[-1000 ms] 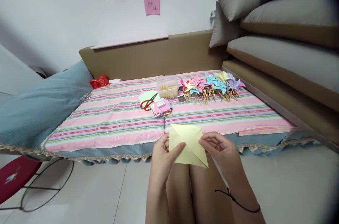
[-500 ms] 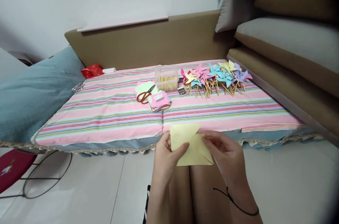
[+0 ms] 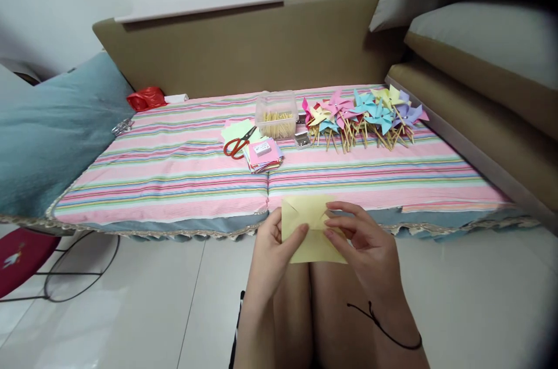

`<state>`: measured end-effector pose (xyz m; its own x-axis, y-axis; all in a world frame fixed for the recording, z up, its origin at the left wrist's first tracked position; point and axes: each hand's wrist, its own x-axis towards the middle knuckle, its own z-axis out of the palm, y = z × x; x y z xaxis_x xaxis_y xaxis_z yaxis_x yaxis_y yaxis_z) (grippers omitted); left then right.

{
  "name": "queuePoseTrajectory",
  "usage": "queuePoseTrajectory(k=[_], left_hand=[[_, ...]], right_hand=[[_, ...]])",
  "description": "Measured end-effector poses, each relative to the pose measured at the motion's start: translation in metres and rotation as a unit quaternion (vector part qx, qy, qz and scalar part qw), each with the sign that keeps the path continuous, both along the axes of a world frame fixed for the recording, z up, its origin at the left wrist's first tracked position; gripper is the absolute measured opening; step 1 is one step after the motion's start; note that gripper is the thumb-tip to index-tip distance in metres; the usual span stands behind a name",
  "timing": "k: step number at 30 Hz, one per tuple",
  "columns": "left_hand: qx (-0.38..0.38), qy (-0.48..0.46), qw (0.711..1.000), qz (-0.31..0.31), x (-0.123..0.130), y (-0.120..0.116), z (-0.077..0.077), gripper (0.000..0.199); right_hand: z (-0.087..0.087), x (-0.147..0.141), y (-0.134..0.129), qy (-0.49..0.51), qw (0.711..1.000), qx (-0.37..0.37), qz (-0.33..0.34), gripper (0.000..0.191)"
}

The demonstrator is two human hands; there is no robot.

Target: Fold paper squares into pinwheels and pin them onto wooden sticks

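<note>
A square sheet of yellow paper (image 3: pixel 314 247) is held above my lap, with diagonal cuts running in from its upper corners. My left hand (image 3: pixel 272 244) pinches its left side, thumb on the front face and fingers behind. At the right side my right hand (image 3: pixel 361 235) grips it with thumb and fingertips near the upper right cut. Beyond the hands, on the striped cover, lie a stack of coloured paper squares (image 3: pixel 264 161) with a small white box (image 3: pixel 262 149) on top, and red-handled scissors (image 3: pixel 239 145).
A clear plastic box (image 3: pixel 276 119) holds wooden sticks. Right of it stands a small open case (image 3: pixel 301 139) beside several finished paper pinwheels (image 3: pixel 364 110). A red bag (image 3: pixel 147 99) lies at the back left. Cushions (image 3: pixel 483 55) are piled at the right; a red stool (image 3: pixel 26 255) stands at lower left.
The yellow paper has been turned, so its cuts now show at the top. My right hand has shifted its fingers on the paper's right side. The view has tilted down slightly.
</note>
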<state>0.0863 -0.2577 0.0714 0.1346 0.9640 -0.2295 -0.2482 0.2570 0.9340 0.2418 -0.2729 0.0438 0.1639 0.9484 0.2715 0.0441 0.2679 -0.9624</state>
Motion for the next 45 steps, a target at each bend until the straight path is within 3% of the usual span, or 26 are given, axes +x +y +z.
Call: queuePoseTrajectory(k=[8, 11, 17, 25, 32, 45], left_hand=[[0.03, 0.07, 0.997, 0.034, 0.001, -0.004, -0.005, 0.039], [0.037, 0.076, 0.995, 0.047, 0.0, -0.003, -0.006, 0.036], [0.036, 0.086, 0.995, 0.045, -0.001, -0.007, -0.004, 0.034], [0.039, 0.076, 0.996, 0.026, -0.003, -0.012, 0.0, 0.033], [0.03, 0.0, 1.0, 0.0, -0.004, -0.013, 0.002, 0.037], [0.038, 0.035, 0.998, 0.029, 0.003, -0.011, 0.0, 0.043]], right_hand=[[0.001, -0.003, -0.001, -0.044, 0.999, 0.029, -0.011, 0.007], [0.004, -0.007, -0.003, -0.019, 1.0, 0.016, 0.003, 0.004], [0.011, -0.015, -0.004, 0.13, 0.981, -0.138, 0.032, 0.055], [0.011, -0.014, -0.008, 0.19, 0.962, -0.194, 0.04, 0.073], [0.016, -0.016, -0.01, 0.204, 0.964, -0.172, -0.017, 0.073], [0.013, -0.014, -0.009, 0.181, 0.969, -0.17, 0.012, 0.066]])
